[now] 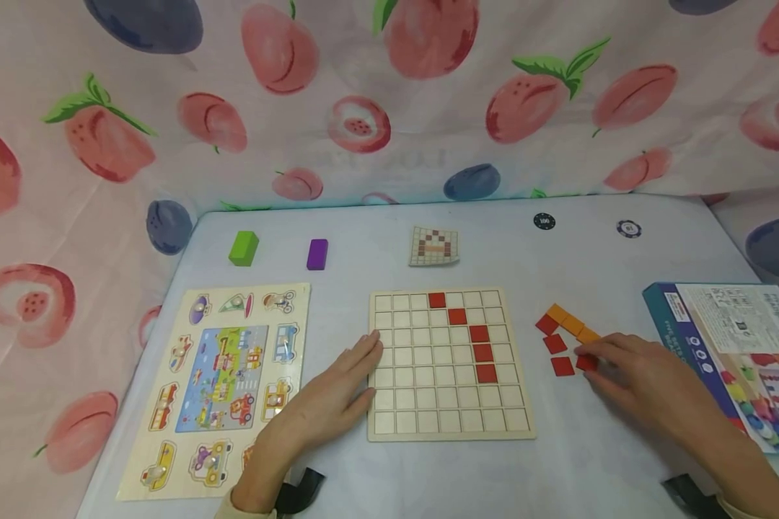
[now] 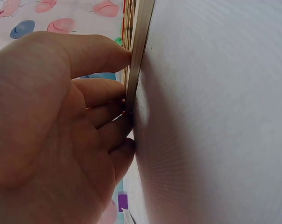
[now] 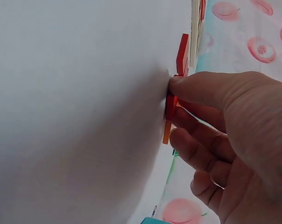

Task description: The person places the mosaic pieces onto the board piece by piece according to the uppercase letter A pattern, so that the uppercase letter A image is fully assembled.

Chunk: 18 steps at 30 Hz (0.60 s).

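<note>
A wooden grid board (image 1: 451, 425) lies in the middle of the table, with several red tiles (image 1: 478, 334) set in a diagonal line on it. My left hand (image 1: 370, 353) rests flat on the table, its straight fingers (image 2: 108, 91) pressed against the board's left edge (image 2: 140, 42). To the right of the board my right hand (image 1: 591, 360) pinches a red tile (image 1: 586, 363) that lies on the table, thumb and fingers on its edges (image 3: 169, 106). Loose red tiles (image 1: 562, 366) and orange tiles (image 1: 572, 326) lie just left of and behind that hand.
A pattern card (image 1: 433, 246) lies behind the board. A green block (image 1: 243, 248) and a purple block (image 1: 317, 254) stand at the back left. A vehicle puzzle (image 1: 217, 382) lies left, a printed box (image 1: 733, 339) right, two poker chips (image 1: 544, 221) far back.
</note>
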Available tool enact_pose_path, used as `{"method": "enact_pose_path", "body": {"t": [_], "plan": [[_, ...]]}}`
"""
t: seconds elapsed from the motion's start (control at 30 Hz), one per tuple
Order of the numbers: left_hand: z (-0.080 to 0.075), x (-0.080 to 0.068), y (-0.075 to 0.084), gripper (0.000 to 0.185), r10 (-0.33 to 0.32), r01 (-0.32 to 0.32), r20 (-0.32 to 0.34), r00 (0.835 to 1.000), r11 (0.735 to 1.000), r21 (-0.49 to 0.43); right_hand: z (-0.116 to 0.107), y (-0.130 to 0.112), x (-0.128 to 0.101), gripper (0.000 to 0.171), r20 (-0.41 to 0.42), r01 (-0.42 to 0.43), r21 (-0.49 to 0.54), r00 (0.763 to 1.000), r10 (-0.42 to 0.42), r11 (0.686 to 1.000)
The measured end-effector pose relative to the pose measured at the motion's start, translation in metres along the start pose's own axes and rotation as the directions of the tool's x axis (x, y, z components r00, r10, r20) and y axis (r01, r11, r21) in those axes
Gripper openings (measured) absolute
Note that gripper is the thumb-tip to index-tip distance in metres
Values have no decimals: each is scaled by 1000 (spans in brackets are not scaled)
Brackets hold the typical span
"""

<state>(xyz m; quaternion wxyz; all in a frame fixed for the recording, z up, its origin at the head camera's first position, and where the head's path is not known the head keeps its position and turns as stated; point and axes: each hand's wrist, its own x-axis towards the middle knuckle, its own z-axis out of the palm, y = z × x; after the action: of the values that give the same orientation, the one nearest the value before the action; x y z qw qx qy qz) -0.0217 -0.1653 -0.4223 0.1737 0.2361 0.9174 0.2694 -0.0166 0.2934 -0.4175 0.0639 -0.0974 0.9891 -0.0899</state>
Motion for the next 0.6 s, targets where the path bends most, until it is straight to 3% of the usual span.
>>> {"method": "enact_pose_path", "body": {"t": [0.13, 0.27, 0.43, 0.6], "plan": [[0, 0, 0, 67, -3, 3, 2, 1000, 1000, -1, -3, 0, 1, 50, 8, -5, 2, 1000, 5, 1000], [0, 0, 0, 67, -2, 2, 3, 1000, 1000, 1, -3, -2, 3, 48, -37, 22, 4, 999, -22, 1000], [-1, -1, 1, 67, 8, -8, -6, 1000, 1000, 7, -5, -14, 10, 47, -122, 110, 9, 987, -108, 994], [1, 0, 2, 67, -4, 3, -9, 1000, 1000, -12, -7, -39, 29, 43, -148, 198, 13, 970, -194, 980]]}}
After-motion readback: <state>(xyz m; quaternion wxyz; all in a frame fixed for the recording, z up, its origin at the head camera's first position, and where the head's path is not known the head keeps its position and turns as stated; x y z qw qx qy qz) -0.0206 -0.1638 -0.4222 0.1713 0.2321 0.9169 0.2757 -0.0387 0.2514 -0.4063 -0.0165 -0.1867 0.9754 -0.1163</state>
